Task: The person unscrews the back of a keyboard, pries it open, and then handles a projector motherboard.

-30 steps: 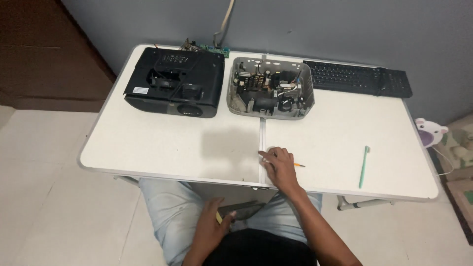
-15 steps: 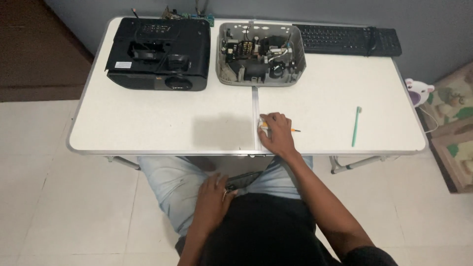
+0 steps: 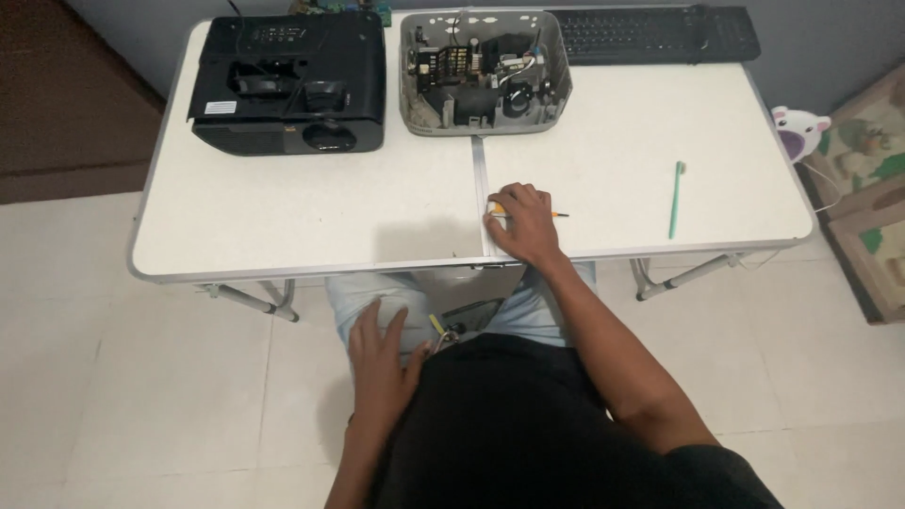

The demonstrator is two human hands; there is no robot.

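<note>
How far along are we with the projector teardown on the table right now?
Done: the grey projector base sits open with its boards and wiring exposed, and the black projector cover lies beside it to the left. In hand: the right hand rests on a small yellow-handled screwdriver near the table front edge; the left hand lies on the lap. Left: the parts inside the base remain in place, and the green tool lies untouched.

The white folding table in the middle of the frame looks smooth and matt, with a metal rim. The black plastic projector at upper left shines a little. The grey plastic shell beside it looks dull. The light blue jeans are soft cloth. The pale tiled floor is smooth.
</note>
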